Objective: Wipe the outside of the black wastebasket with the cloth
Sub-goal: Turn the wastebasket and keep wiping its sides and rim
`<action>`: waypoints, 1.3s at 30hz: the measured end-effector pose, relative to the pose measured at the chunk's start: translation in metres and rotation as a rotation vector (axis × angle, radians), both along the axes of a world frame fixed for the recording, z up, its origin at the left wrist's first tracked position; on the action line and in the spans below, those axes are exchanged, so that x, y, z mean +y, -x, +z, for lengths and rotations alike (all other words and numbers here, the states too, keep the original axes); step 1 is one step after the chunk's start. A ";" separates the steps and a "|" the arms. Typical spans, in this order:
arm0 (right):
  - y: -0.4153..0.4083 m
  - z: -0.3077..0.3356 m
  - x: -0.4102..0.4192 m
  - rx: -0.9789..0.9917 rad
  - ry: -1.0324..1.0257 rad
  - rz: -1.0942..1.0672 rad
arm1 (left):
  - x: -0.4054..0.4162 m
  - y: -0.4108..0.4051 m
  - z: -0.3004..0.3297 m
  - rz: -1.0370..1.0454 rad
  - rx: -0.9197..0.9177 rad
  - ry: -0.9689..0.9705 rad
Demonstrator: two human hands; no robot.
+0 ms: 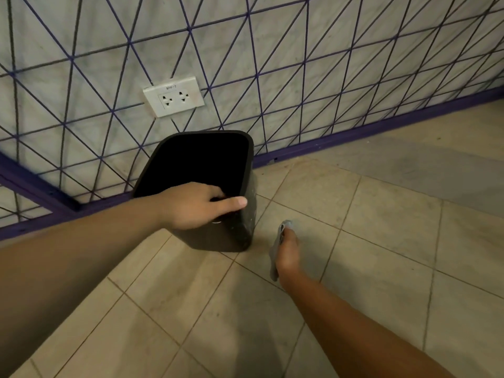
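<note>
Head view, left hand (196, 207) fingers gripping wastebasket (231, 230) rim, cloth (275, 255) in right hand (287, 251) beside

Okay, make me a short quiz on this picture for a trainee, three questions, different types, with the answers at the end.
1. True or false: the cloth is pressed against the wastebasket.
2. Which hand grips the wastebasket's rim? A) left hand B) right hand C) both
3. Fill in: on the wall above the wastebasket is a white ____.

Key:
1. False. The cloth is in the right hand, off to the side over the floor tiles, apart from the wastebasket.
2. A. Its fingers curl over the near rim with the thumb along the edge.
3. Socket, a double one.
</note>
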State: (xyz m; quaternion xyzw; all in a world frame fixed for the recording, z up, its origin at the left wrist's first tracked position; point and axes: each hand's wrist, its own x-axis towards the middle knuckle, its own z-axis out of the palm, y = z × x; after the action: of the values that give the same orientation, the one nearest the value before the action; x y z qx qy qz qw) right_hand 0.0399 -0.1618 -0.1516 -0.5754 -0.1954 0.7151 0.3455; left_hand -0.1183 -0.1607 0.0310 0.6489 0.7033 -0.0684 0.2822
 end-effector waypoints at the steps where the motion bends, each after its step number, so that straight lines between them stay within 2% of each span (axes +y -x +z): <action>1: 0.002 -0.001 0.000 0.002 -0.002 0.004 | 0.004 -0.013 -0.008 0.017 0.012 -0.054; 5: 0.001 -0.001 0.000 -0.028 -0.022 0.032 | 0.013 -0.028 -0.041 0.088 0.008 -0.137; 8: 0.001 0.000 -0.001 -0.083 -0.014 0.072 | 0.012 -0.016 -0.047 0.013 -0.030 -0.191; 12: 0.010 0.003 -0.009 -0.100 -0.032 0.135 | 0.004 0.007 -0.044 -0.055 -0.030 -0.165; 16: 0.042 0.008 -0.022 0.018 -0.077 0.156 | 0.002 0.012 -0.042 -0.047 -0.021 -0.203; 19: 0.080 0.000 -0.024 0.133 -0.102 0.106 | 0.000 0.009 -0.043 -0.064 0.004 -0.249; 21: 0.103 -0.014 -0.017 0.180 -0.087 -0.007 | 0.000 0.008 -0.044 -0.068 0.022 -0.268; 26: 0.139 -0.056 0.003 0.150 -0.020 -0.201 | 0.004 0.009 -0.046 -0.067 0.010 -0.268; 28: 0.147 -0.071 -0.003 0.192 -0.008 -0.178 | 0.004 0.009 -0.045 -0.074 -0.008 -0.267; 30: 0.143 -0.059 -0.009 0.211 -0.015 -0.150 | 0.006 0.009 -0.045 -0.086 -0.018 -0.273; 35: 0.133 -0.055 0.008 0.194 0.048 -0.231 | 0.006 0.009 -0.044 -0.091 -0.022 -0.258; 39: 0.148 -0.074 -0.010 0.149 0.028 -0.116 | 0.004 0.008 -0.045 -0.094 -0.012 -0.277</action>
State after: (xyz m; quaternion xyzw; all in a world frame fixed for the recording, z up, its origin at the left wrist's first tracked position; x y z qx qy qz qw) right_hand -0.1086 -0.1715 -0.2252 -0.5357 -0.1256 0.7374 0.3918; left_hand -0.1262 -0.1568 -0.0138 0.7141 0.6732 0.0203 0.1907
